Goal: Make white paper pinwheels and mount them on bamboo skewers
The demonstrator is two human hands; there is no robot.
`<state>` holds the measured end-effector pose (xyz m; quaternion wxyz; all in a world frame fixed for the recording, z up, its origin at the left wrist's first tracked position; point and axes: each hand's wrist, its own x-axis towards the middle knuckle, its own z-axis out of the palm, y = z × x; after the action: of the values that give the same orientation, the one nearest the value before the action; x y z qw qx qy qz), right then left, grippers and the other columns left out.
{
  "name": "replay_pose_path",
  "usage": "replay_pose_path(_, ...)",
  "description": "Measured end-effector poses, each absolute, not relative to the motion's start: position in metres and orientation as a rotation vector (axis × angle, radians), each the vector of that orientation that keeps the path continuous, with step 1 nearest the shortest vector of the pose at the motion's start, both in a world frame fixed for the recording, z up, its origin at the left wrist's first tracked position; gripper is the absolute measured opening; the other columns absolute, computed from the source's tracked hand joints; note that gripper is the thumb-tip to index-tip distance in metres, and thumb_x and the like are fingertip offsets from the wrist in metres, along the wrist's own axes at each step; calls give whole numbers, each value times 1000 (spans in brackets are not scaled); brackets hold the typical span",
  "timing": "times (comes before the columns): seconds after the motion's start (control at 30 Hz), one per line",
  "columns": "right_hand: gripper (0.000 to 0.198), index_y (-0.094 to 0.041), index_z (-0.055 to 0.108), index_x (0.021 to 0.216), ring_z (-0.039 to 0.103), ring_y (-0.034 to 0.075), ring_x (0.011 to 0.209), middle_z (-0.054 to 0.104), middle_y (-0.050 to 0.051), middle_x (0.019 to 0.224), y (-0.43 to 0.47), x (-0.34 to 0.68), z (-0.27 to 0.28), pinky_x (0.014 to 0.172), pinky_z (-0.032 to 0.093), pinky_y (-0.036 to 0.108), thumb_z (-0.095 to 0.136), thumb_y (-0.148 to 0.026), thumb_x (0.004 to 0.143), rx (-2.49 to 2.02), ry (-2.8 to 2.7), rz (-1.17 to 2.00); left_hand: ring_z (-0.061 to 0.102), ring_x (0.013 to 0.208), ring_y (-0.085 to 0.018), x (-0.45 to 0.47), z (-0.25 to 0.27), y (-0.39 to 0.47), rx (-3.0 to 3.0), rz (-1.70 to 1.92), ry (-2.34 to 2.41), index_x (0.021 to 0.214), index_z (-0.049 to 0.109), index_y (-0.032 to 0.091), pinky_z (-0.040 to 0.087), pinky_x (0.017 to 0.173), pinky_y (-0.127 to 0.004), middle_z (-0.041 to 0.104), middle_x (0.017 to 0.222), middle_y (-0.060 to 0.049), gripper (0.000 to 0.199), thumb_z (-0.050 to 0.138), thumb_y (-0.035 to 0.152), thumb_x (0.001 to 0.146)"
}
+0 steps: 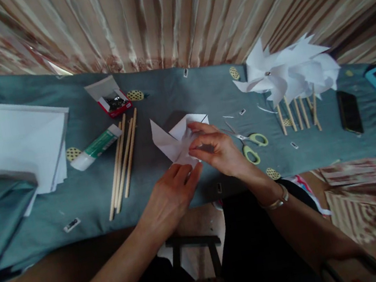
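Wooden sticks [125, 163] lie side by side, presumably for easy reach. The left hand [175, 184] meets the near edge of the folded white paper [167, 147], likely steadying it; its grip's closure cannot be told. The paper extends beyond both grips; the right hand [220, 147] narrowly pinches it. Scissors [251, 144] rest near.

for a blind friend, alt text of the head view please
A person's left hand and right hand handle folded white paper on a teal patterned cloth. To the left lie thin wooden sticks, a green-and-white tube and white paper sheets; to the right, green-handled metal scissors and white paper pinwheels.
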<state>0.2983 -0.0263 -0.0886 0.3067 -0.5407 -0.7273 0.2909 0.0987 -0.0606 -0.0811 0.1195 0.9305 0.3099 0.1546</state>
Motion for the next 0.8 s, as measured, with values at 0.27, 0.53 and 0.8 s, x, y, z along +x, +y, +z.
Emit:
replay_pose_path(0.27, 6, -25, 72, 81, 59, 26, 127, 60, 3, 142, -27, 295, -91, 110, 48, 52, 70, -20, 85, -1490, -1910, 687, 66, 92, -23, 99, -82, -60, 2675, 478, 922, 118, 59, 9, 62, 81, -37, 70, 103, -11, 31, 47, 1, 92)
replay_pose_path(0.53, 7, -24, 73, 83, 57, 27, 130, 58, 4, 145, -27, 291, -91, 112, 45, 52, 69, -18, 85, -1481, -1905, 691, 65, 92, -23, 99, -81, -61, 2631, 485, 933, 118, 60, 8, 62, 83, -37, 69, 103, -11, 27, 50, 4, 93)
replay_pose_path(0.8, 6, -24, 73, 84, 55, 26, 132, 57, 4, 145, -27, 291, -93, 112, 46, 51, 69, -20, 86, -1475, -1938, 641, 63, 86, -24, 99, -83, -60, 2645, 517, 948, 117, 61, 4, 62, 78, -38, 68, 97, -11, 25, 52, 6, 94)
